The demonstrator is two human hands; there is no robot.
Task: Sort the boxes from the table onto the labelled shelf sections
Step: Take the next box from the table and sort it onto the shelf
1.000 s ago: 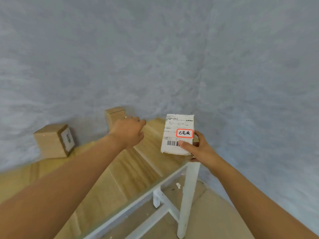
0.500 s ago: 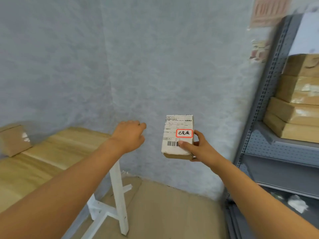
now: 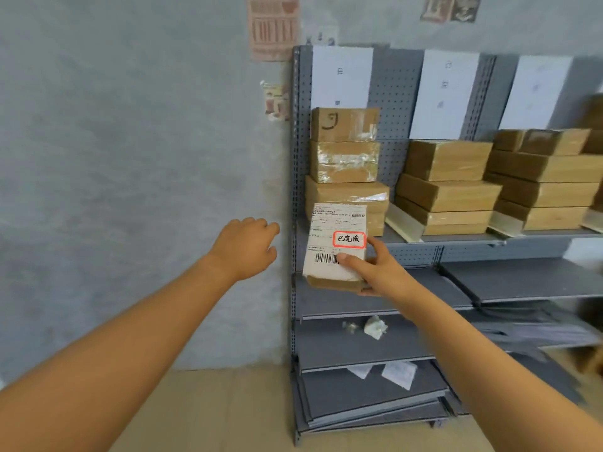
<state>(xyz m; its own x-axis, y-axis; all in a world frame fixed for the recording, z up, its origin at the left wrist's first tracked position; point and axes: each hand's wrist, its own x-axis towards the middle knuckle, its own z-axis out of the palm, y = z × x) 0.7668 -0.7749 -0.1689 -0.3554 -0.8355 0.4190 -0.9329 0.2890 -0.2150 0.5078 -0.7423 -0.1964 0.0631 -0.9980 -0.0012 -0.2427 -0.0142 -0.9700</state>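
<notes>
A labelled box was held up in front of the grey shelf.

The left hand hung free at the left, fingers loosely curled and holding nothing. Just right of it, the right hand gripped the small box, thumb pressed on its white label and fingers behind. Farther right, the shelf carried three stacks of cardboard boxes under white paper signs.

My right grip pinches a small box upright before the grey shelf, its white label facing me. My left grip hangs beside it, fingers loosely curled, holding nothing. Cardboard boxes sit stacked under paper signs.
</notes>
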